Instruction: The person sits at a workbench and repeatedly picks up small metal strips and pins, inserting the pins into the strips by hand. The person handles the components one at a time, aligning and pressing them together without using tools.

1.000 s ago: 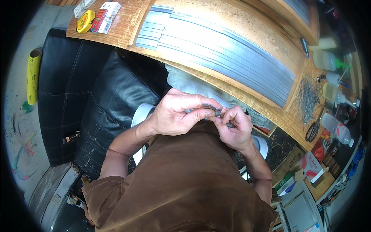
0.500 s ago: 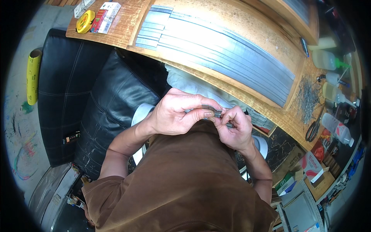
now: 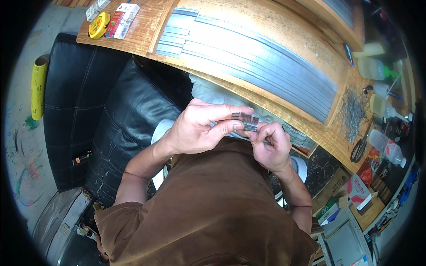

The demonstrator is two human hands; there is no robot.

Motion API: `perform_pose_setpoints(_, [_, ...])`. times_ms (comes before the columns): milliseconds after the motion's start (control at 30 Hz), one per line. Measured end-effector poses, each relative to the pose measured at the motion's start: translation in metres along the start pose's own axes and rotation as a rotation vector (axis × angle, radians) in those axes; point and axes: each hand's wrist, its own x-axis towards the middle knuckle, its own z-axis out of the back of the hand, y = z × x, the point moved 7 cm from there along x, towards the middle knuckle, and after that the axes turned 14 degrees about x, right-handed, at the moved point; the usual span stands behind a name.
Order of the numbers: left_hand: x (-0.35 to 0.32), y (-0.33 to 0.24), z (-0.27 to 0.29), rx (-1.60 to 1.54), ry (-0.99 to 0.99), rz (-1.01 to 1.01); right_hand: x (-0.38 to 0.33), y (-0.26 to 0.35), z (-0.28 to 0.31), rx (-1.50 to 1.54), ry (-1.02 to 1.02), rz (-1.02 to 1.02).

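Note:
My left hand (image 3: 199, 128) and my right hand (image 3: 271, 148) meet close to my chest, both pinching a small bundle of short grey metal strips (image 3: 246, 121). The left thumb and fingers clamp the bundle's left end. My right fingertips grip its right end from below. Just beyond the hands runs the edge of a wooden workbench (image 3: 306, 128). On the bench lies a long stack of grey metal strips (image 3: 248, 57).
A black padded seat (image 3: 102, 111) is on my left. A yellow tape measure (image 3: 97, 25) and a small red and white packet (image 3: 120, 20) lie at the bench's far left. Plastic bottles (image 3: 386, 146), a pile of thin nails (image 3: 353, 113) and scissors (image 3: 360, 148) are on the right. Boxes (image 3: 359, 190) stand lower right.
Both hands stay together at my chest. The fingers have shifted slightly on the small bundle of strips.

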Motion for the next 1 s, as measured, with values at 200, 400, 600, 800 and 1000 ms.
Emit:
perform_pose_setpoints(200, [0.002, -0.007, 0.006, -0.008, -0.074, 0.026, 0.005, -0.004, -0.003, 0.268, -0.011, -0.078])
perform_pose_setpoints(400, [0.000, -0.011, 0.003, 0.008, -0.089, 0.111, 0.003, -0.002, -0.004, 0.203, 0.016, -0.089])
perform_pose_setpoints(600, [-0.002, -0.007, 0.000, -0.140, -0.096, 0.201, 0.004, -0.001, -0.005, 0.271, 0.021, -0.133])
perform_pose_setpoints(800, [-0.003, -0.005, -0.001, -0.176, -0.107, 0.202, 0.002, 0.000, -0.004, 0.260, 0.018, -0.127])
perform_pose_setpoints(1000, [-0.008, 0.001, -0.003, -0.301, -0.169, 0.185, 0.002, -0.001, -0.001, 0.259, -0.030, -0.044])
